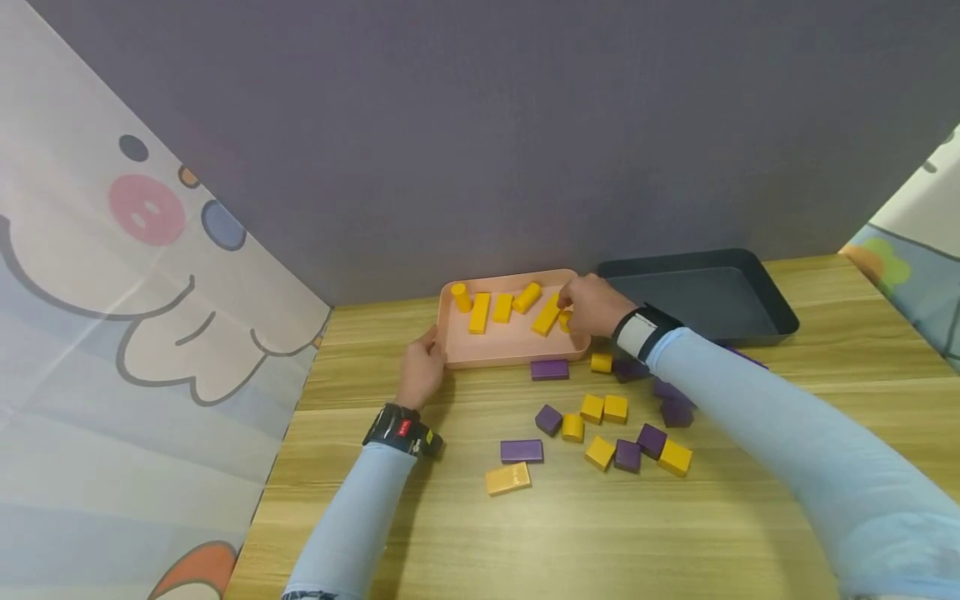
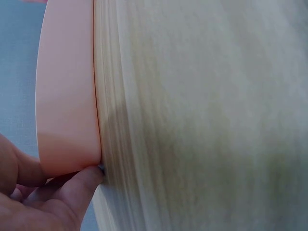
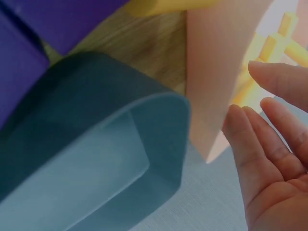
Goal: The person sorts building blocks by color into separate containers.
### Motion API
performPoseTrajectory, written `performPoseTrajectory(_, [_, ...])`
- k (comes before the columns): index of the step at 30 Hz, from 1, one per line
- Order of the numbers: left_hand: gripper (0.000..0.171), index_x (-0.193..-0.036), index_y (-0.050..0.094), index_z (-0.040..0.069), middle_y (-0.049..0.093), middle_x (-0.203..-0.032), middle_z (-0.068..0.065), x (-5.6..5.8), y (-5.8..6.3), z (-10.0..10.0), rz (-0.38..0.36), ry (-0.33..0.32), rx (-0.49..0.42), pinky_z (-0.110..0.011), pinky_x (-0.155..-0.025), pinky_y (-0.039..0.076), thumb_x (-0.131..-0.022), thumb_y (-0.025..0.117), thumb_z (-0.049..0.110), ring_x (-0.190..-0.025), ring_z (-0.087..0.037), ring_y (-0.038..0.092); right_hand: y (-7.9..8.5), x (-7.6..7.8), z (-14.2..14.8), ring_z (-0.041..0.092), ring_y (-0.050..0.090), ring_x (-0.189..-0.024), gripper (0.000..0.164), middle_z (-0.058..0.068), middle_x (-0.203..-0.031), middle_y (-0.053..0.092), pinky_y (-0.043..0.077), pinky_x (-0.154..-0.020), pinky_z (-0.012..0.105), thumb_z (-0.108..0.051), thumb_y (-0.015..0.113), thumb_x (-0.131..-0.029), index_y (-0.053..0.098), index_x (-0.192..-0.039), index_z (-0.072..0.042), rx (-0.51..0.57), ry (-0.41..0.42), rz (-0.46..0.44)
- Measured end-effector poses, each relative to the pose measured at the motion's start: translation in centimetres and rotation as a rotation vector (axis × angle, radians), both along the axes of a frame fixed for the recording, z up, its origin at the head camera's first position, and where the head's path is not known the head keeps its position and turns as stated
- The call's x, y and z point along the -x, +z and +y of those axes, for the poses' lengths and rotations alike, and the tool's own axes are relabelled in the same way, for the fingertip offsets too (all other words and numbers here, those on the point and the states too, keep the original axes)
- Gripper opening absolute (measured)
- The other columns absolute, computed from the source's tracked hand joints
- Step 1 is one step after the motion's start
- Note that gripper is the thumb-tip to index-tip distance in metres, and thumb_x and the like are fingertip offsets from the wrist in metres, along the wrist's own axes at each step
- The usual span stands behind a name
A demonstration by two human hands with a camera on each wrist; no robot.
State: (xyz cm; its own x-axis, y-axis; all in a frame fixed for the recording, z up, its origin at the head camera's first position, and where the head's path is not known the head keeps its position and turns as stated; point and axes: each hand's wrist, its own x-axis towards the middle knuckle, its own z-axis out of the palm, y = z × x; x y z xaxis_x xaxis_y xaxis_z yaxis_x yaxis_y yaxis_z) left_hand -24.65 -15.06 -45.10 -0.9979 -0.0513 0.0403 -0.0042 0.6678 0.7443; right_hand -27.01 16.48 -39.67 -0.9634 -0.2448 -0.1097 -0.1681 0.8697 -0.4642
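Observation:
A pink tray (image 1: 513,360) stands against the back panel with several yellow blocks in it, among them long bars and cylinders. My left hand (image 1: 422,371) holds its left end; in the left wrist view the thumb and curled fingers (image 2: 82,190) are at the tray's corner. My right hand (image 1: 592,304) is over the tray's right end, near a yellow bar (image 1: 548,315) and a partly hidden yellow cylinder (image 1: 566,322). The right wrist view has its thumb and fingers (image 3: 248,137) apart, with nothing visible between them.
Right of the pink tray stands a dark grey tray (image 1: 693,296). Several purple and yellow blocks lie on the wooden table (image 1: 585,542), including a purple bar (image 1: 521,452) and a yellow bar (image 1: 507,479). The right sleeve (image 1: 772,433) partly covers purple blocks (image 1: 677,413). A grey panel (image 1: 487,167) rises behind.

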Motion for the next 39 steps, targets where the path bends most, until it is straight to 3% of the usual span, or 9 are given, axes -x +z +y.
performPoseTrajectory(4, [0.046,-0.146,0.045,0.002,0.058,-0.139,-0.02,-0.1,0.0,0.1,-0.001,-0.004,-0.034,-0.017,-0.057,0.043,-0.101,0.046,0.011,-0.081,-0.02,0.06,1.1,-1.0,0.9,0.028,0.064,-0.103,0.043,0.014,-0.125,0.068,0.056,-0.094,0.046,-0.013,0.075,-0.082,0.067,-0.124,-0.004,0.011,-0.011,0.073])
performPoseTrajectory(10, [0.047,-0.146,0.044,0.001,0.06,-0.135,-0.02,-0.1,0.2,0.1,-0.012,-0.002,-0.065,-0.019,-0.053,0.041,-0.101,0.045,0.01,-0.062,-0.013,0.049,2.5,-3.2,2.8,0.036,0.061,-0.117,0.075,0.016,-0.13,0.065,0.052,-0.098,0.052,-0.034,0.082,-0.078,0.053,-0.14,-0.006,0.012,-0.05,0.123])
performPoseTrajectory(16, [0.047,-0.146,0.043,0.0,0.054,-0.143,-0.021,-0.1,0.1,0.0,-0.012,0.002,-0.054,-0.02,-0.049,0.039,-0.1,0.045,0.01,-0.055,-0.01,0.044,2.2,-5.4,4.0,0.058,0.021,-0.143,0.101,0.026,-0.155,0.037,0.024,-0.11,0.072,-0.05,0.087,-0.067,0.044,-0.147,-0.006,-0.053,-0.025,0.115])
performPoseTrajectory(19, [0.047,-0.146,0.044,0.001,0.053,-0.144,-0.02,-0.1,0.0,0.0,-0.005,0.004,-0.043,-0.02,-0.047,0.038,-0.1,0.044,0.01,-0.052,-0.01,0.042,1.7,-6.7,4.0,0.059,0.014,-0.144,0.104,0.027,-0.158,0.028,0.016,-0.111,0.076,-0.051,0.087,-0.065,0.043,-0.148,-0.005,-0.08,-0.011,0.114])
performPoseTrajectory(23, [0.047,-0.147,0.044,0.003,0.053,-0.145,-0.018,-0.3,0.1,0.0,-0.014,0.01,-0.044,-0.02,-0.047,0.037,-0.1,0.045,0.012,-0.052,-0.01,0.042,1.2,-8.6,3.5,0.05,0.04,-0.138,0.09,0.023,-0.148,0.047,0.032,-0.11,0.068,-0.04,0.087,-0.071,0.048,-0.144,-0.005,-0.073,0.016,0.134])
performPoseTrajectory(25, [0.047,-0.147,0.044,0.004,0.052,-0.146,-0.017,-0.3,0.1,0.0,-0.023,0.015,-0.041,-0.02,-0.047,0.037,-0.1,0.045,0.013,-0.052,-0.01,0.041,1.0,-9.3,3.0,0.04,0.061,-0.116,0.076,0.021,-0.133,0.062,0.051,-0.096,0.055,-0.032,0.083,-0.077,0.052,-0.141,-0.005,-0.041,0.024,0.101])
performPoseTrajectory(28, [0.048,-0.147,0.044,0.004,0.052,-0.146,-0.016,-0.2,0.0,0.0,-0.03,0.023,-0.034,-0.02,-0.047,0.036,-0.1,0.045,0.013,-0.052,-0.011,0.041,0.8,-9.8,2.4,0.024,0.064,-0.089,0.058,0.016,-0.122,0.069,0.055,-0.072,0.036,-0.024,0.079,-0.083,0.06,-0.135,-0.007,-0.003,0.008,0.026])
performPoseTrajectory(32, [0.048,-0.147,0.044,0.005,0.058,-0.139,-0.018,-0.1,0.0,0.0,-0.03,0.029,-0.021,-0.02,-0.047,0.035,-0.1,0.045,0.013,-0.051,-0.011,0.04,0.4,-9.7,2.1,0.023,0.064,-0.098,0.042,0.013,-0.126,0.068,0.057,-0.082,0.039,-0.022,0.076,-0.085,0.068,-0.124,-0.01,-0.03,-0.003,-0.002])
performPoseTrajectory(39, [0.047,-0.146,0.045,0.004,0.066,-0.092,-0.017,-0.2,-0.1,0.0,-0.015,0.028,-0.028,-0.021,-0.046,0.034,-0.1,0.044,0.014,-0.049,-0.011,0.038,-0.5,-8.9,2.3,0.026,0.066,-0.107,0.035,0.011,-0.121,0.071,0.055,-0.092,0.048,-0.019,0.076,-0.083,0.072,-0.117,-0.009,-0.053,0.036,0.007])
